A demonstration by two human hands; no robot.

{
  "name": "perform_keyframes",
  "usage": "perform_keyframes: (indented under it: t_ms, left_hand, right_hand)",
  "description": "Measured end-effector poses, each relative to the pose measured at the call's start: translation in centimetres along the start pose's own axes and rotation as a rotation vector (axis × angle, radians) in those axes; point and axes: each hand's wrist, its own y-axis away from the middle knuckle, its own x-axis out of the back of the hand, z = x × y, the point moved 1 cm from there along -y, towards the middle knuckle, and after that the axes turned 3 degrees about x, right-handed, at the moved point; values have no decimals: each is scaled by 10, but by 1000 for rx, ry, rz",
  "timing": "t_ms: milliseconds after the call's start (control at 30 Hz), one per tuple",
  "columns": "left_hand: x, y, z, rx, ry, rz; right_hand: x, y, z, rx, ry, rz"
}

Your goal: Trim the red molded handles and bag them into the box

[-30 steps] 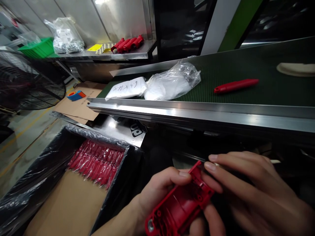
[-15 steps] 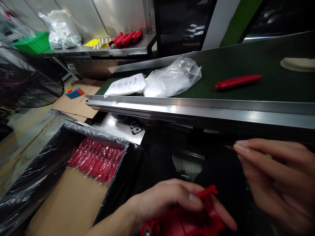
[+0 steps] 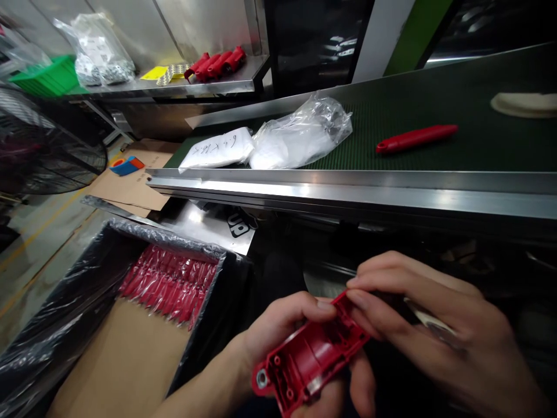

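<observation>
Centrally, the left hand (image 3: 300, 331) grips an open red casing (image 3: 313, 354) while the right hand's (image 3: 418, 307) pinched fingertips (image 3: 357, 295) touch its far end.

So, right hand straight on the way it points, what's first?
Right hand would first meet the end of the red shell, right at its fingertips; beyond that, probably the thumb of the left hand, though depth is unclear.

The green belt (image 3: 365, 130) carries two bags (image 3: 300, 136), a red piece (image 3: 416, 139), an unclear beige object (image 3: 524, 105).
</observation>
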Motion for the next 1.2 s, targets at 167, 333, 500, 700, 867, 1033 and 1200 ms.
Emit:
perform_keyframes:
  t_ms: [167, 333, 500, 700, 867, 1033, 1200]
  left_hand:
    - [-9, -10, 7, -138, -92, -66]
    - [-20, -16, 32, -405, -33, 152]
    - [-26, -17, 45, -506, 62, 199]
    - [-32, -15, 49, -540, 70, 205]
    - [-34, -14, 49, -551, 65, 204]
    - [-33, -14, 47, -545, 61, 196]
    - [-30, -16, 48, -551, 93, 214]
  right_hand:
    - [-6, 8, 14, -208, 162, 223]
    - [-20, 29, 24, -169, 165, 254]
    - [-28, 40, 5, 242, 233, 119]
    - [-36, 41, -5, 301, 348, -28]
    - [-35, 43, 0, 345, 378, -55]
    - [-31, 41, 4, 344, 402, -67]
    - [-35, 43, 4, 274, 317, -27]
